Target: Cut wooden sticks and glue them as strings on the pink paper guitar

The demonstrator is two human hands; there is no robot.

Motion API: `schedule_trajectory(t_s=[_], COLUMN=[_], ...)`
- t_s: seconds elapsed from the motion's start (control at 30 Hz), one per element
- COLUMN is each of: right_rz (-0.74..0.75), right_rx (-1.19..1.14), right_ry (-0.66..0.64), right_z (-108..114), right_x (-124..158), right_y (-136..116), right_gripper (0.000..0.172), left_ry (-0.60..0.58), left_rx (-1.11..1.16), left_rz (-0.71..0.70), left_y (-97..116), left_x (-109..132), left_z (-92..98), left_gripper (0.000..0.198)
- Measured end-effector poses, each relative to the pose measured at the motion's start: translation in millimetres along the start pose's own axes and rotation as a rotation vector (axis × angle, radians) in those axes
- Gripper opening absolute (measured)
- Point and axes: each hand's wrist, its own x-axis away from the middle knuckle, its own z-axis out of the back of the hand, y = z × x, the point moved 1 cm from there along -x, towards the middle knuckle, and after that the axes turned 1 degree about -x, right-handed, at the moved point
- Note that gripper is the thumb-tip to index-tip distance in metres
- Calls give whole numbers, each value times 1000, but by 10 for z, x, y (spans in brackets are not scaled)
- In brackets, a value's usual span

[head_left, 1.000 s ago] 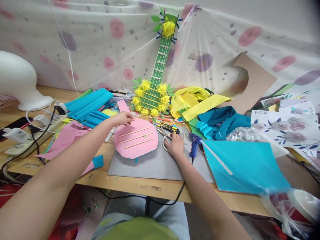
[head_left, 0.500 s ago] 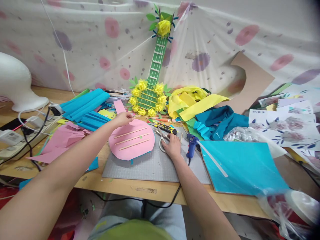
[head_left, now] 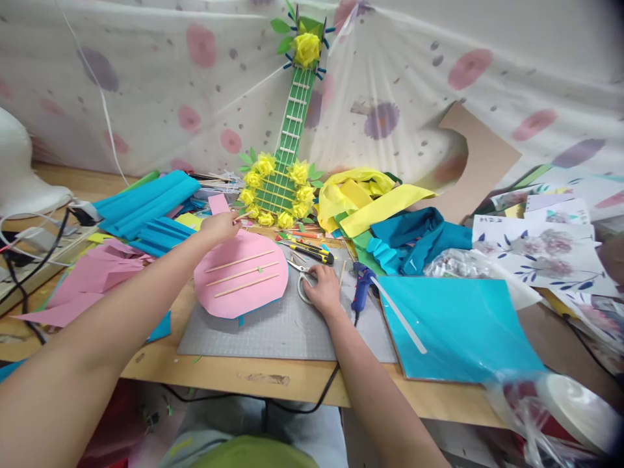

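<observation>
A pink paper oval [head_left: 241, 276] with three thin wooden sticks glued across it lies on a grey cutting mat [head_left: 287, 325]. My left hand [head_left: 220, 227] is at the oval's far edge, fingers pinched on a thin wooden stick [head_left: 242, 217] that points toward the green paper guitar [head_left: 280, 182]. My right hand [head_left: 322, 290] rests on the mat just right of the oval, fingers curled over the white handles of a pair of scissors [head_left: 301, 276].
A blue glue gun [head_left: 361, 289] and a yellow utility knife [head_left: 312, 252] lie right of the scissors. A teal board [head_left: 453, 328] sits at the right. Blue, pink and yellow paper piles crowd the back. A power strip [head_left: 29, 257] with cables lies at left.
The view has drifted so everything sits lower-left in frame. Both hands keep their places against the oval and scissors; the left hand's pinch on the stick stays.
</observation>
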Motion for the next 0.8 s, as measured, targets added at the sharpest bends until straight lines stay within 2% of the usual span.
schedule_trajectory(t_s=[0.17,0.3,0.37,0.4,0.5,0.6,0.63,0.67,0.73,0.8], right_rz=[-37,-16,24,47,71,-29,-85,-142,-233,-271], right_rx=[-118,-218,-249,-254,-248,-221,-205,-186,-149,-132], right_ry=[125,215,201,180,131,153,152,143,118,96], right_z=[13,20,7,-3,-38,-55,-57,-58,-55,-50], right_x=[3,5,-2,-7,-30,-46,-49,-51,-55,-62], right_y=[10,15,15,17,34,66,76,83,88,86], right_gripper=[14,35,43,42,33,35,36,37,37,36], left_ry=[-112,-96,-111,-129,-140,-123,-80,-11,71,83], left_rx=[-1,-68,-100,-116,-158,-48,6,62,159,163], left_rz=[-307,-644,-794,-848,-919,-1030,-1037,-986,-814,-566], left_y=[553,1029,1235,1321,1478,1473,1438,1388,1255,1101], left_x=[-86,139,291,351,398,239,147,35,-215,-473], left_z=[28,-64,-152,-198,-290,-256,-219,-175,-110,-109], left_gripper=[40,32,30,28,27,26,30,36,38,37])
